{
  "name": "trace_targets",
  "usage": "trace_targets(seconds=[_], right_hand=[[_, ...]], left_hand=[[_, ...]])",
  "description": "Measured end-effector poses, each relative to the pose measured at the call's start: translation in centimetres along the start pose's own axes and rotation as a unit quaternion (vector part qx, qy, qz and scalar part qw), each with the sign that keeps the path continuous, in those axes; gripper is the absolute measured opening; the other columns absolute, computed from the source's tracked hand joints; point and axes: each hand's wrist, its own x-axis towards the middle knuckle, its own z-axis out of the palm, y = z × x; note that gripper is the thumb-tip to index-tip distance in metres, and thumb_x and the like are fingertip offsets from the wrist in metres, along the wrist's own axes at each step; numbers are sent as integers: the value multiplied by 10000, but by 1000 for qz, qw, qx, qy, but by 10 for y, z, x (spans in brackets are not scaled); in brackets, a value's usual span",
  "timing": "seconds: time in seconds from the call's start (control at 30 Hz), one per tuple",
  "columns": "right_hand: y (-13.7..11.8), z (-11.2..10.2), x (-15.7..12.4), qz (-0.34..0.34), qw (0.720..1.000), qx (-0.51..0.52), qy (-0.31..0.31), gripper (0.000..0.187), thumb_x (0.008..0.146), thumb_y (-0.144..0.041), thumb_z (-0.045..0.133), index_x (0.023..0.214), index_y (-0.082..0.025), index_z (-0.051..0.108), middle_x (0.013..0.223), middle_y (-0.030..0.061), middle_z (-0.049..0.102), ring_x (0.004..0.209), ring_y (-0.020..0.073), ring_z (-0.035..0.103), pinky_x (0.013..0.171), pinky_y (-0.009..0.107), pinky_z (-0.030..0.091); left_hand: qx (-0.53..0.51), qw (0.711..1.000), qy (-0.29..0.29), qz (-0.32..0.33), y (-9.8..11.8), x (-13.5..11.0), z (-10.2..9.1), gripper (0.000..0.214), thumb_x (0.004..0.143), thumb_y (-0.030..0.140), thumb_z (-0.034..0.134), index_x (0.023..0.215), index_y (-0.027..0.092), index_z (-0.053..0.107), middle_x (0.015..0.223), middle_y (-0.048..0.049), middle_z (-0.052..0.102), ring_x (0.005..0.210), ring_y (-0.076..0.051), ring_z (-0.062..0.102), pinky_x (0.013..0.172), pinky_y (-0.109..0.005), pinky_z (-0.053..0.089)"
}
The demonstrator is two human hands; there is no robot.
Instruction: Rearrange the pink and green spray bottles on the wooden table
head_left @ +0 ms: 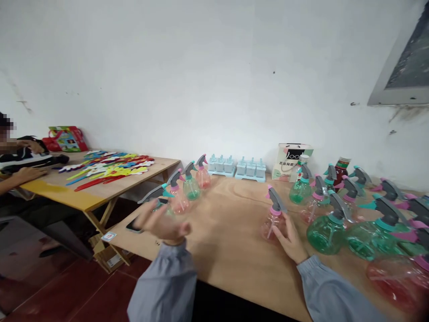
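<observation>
My right hand rests on the wooden table, its fingers curled against the side of a pink spray bottle with a grey trigger that stands upright. My left hand hovers above the table's left end, blurred by motion, fingers stretched out and holding nothing. It is just in front of a spray bottle with a grey and teal trigger. A dark phone lies flat by the table edge under that hand.
Several green and pink spray bottles crowd the table's right side, with more at the back left. Light blue moulds and a box stand by the wall. At a second table with coloured strips, another person's arm rests.
</observation>
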Motion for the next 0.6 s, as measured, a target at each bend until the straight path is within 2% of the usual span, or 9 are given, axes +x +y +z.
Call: trace_targets(seconds=[0.03,0.07,0.13,0.23,0.3,0.4,0.47,0.53,0.6], right_hand=[[-3,0,0,-7,1000,-4,-3,494,925,-462,522,1354,-233,438,1259,110,593,1184,281,581,1031,492,464],[-7,-1,0,-14,1000,-8,-6,477,925,-449,528,1344,-233,448,1246,106,599,1171,280,587,1017,481,477],[-13,-2,0,-33,999,-11,-16,451,924,-424,539,1326,-234,469,1226,100,610,1153,276,598,994,457,495],[-19,1,-3,-58,997,-17,-38,448,920,-411,541,1331,-243,479,1212,97,624,1141,273,609,979,439,506],[-20,3,-5,-66,996,-31,-48,495,904,-432,549,1356,-243,474,1229,106,621,1159,290,602,974,447,507],[-19,-3,-5,-93,992,-76,-46,517,880,-442,564,1354,-249,490,1241,115,608,1149,312,600,952,461,513],[-16,-18,-3,-133,984,-119,0,443,885,-405,544,1304,-264,516,1191,108,608,1089,307,614,931,470,514],[-9,-43,3,-177,959,-164,148,388,872,-399,532,1235,-261,525,1088,101,592,1003,307,618,895,498,511],[0,-71,9,-201,875,-209,387,414,826,-463,558,1174,-245,504,998,97,536,935,325,591,839,542,504]], left_hand=[[-61,995,-78,29,29,-8,13,542,784,695,514,1089,248,494,1082,-82,518,1089,-283,571,982,-531,483],[-114,974,-195,-10,58,-18,25,449,836,572,551,1129,235,506,1098,-84,558,1099,-262,587,995,-500,483],[-202,890,-388,-125,112,-38,48,617,816,502,647,1308,192,441,1275,-141,542,1236,-286,537,1053,-495,444],[-287,760,-508,-287,163,-68,76,1025,605,485,847,1429,163,330,1430,-203,437,1367,-365,408,1106,-526,371],[-329,700,-516,-368,177,-83,89,1007,570,427,881,1409,168,388,1394,-196,484,1348,-380,422,1117,-515,346],[-404,650,-464,-447,180,-97,100,766,619,334,866,1299,203,538,1256,-150,596,1276,-345,489,1084,-447,375],[-438,613,-429,-498,173,-98,103,711,612,283,869,1257,229,577,1238,-130,610,1188,-307,546,997,-402,439],[-436,580,-417,-547,161,-95,103,728,588,260,880,1252,249,582,1246,-113,606,1057,-257,596,875,-355,489],[-410,565,-415,-583,145,-88,102,709,596,276,875,1245,264,588,1222,-92,618,976,-218,613,791,-312,498]])
